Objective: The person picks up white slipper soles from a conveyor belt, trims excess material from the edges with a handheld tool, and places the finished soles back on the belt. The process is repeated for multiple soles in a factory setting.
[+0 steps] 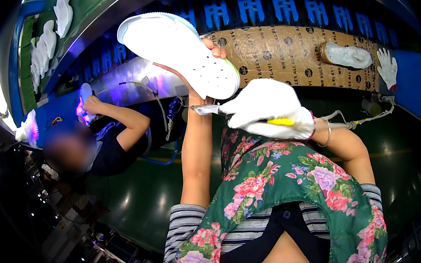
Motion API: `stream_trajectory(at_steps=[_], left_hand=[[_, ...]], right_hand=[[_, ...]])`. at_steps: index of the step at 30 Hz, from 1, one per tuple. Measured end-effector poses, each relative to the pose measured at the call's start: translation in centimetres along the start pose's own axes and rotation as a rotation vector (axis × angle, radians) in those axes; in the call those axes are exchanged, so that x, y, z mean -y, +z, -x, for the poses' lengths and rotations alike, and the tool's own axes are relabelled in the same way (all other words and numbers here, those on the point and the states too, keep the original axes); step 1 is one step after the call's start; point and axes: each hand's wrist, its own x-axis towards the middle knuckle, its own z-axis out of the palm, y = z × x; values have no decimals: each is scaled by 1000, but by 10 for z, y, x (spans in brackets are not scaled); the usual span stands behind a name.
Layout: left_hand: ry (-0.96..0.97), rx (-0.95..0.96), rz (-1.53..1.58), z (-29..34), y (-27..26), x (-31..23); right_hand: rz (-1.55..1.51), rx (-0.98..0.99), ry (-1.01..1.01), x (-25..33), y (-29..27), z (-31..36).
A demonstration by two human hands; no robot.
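My left hand (184,81) grips a white shoe sole (178,49) from behind, its fingertips curling over the right edge. Small dark holes dot the near, rounded end, and a thin green line runs along one side. A white knit glove covers my right hand (268,109), which is closed round a slim yellow-handled tool (281,122). The tool's pale, flattened tip (205,109) points left, just below the sole and apart from it in the picture. Whether that tip is bristle or blade I cannot tell.
Brown cardboard (274,56) covers the bench ahead, bearing a brown-edged sole (348,56) with a whitish inside. Beside it lies a white glove (387,68). Blue holders (251,11) line the back. Several white soles (43,51) stand upper left. A co-worker's hand (92,106) holds a sole at left.
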Motion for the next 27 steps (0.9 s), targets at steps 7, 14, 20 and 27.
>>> stream_trajectory(at_steps=[7, 14, 20, 27], left_hand=[[-200, 29, -162, -5, -15, -10], [-332, 107, -157, -6, -13, -10], [-436, -11, -326, -3, -7, -12], [-686, -209, -632, -12, -6, -20]], right_hand=[[296, 48, -45, -21, 15, 19], [294, 23, -57, -10, 4, 7], [235, 225, 9, -7, 9, 19], [285, 264, 78, -11, 14, 17]])
